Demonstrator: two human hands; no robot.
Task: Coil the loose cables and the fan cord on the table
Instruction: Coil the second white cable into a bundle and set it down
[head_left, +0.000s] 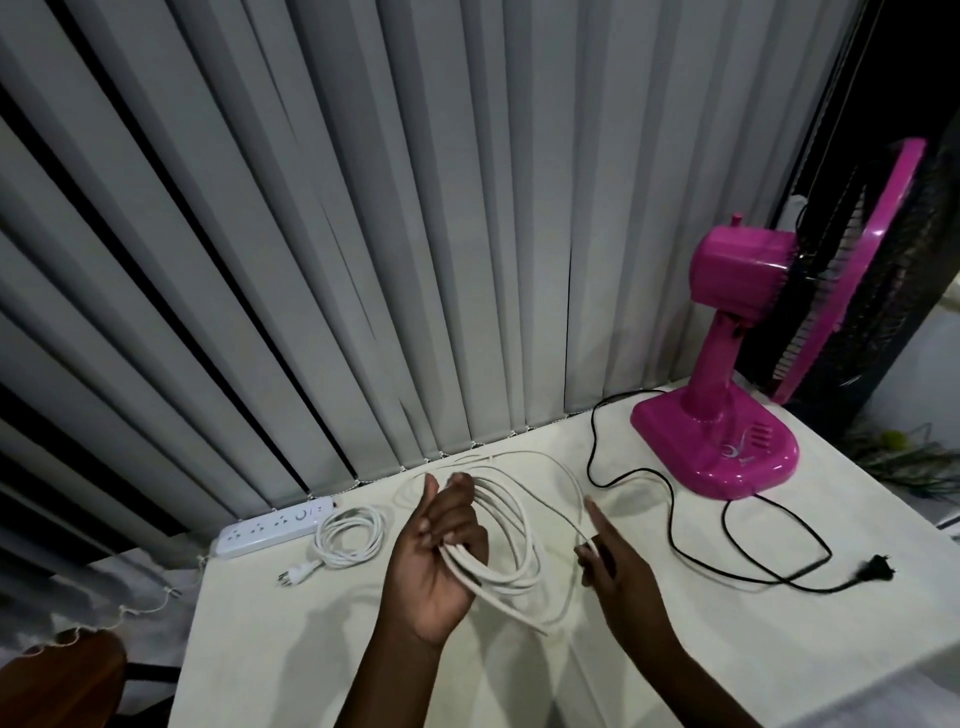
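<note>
Now the left hand grips the white cable loops so they stay round; the right hand pinches its loose end — ready to wrap.

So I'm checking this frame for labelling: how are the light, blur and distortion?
Head view: dim, light falling on the table, upper right corner black; blinds splay outward from wide-angle distortion; right hand and left hand slightly motion-soft; white cable and black fan cord readable; soft arm shadows, sheen on the pink fan base.
</note>
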